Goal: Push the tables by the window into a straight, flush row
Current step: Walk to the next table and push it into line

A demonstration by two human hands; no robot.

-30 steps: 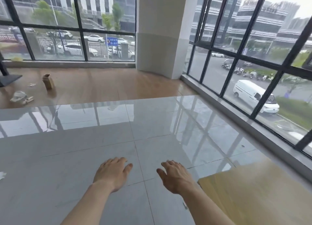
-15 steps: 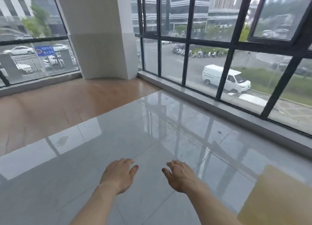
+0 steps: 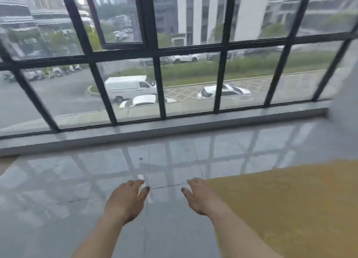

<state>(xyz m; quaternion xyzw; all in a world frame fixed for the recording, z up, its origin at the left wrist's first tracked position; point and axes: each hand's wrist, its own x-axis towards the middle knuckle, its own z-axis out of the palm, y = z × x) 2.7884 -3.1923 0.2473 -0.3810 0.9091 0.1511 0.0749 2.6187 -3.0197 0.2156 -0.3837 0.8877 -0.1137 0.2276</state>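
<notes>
Glossy tiled floor (image 3: pixel 77 180), yellow table (image 3: pixel 290 209), empty hands

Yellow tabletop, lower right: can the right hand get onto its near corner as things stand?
Probably yes. The right hand is open and empty, level with the yellow tabletop's left corner, nothing between them. Whether it touches already is unclear through the blur.

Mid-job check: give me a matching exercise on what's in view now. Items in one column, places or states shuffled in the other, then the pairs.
Items:
1. yellow wooden tabletop
2. left hand
3. right hand
4. white van

Places or states:
A. outside, beyond the black window frame
B. lower right of the view
C. open, over bare grey tile floor
D. open, at the tabletop's near corner

Pairs: 1-B, 2-C, 3-D, 4-A
</notes>
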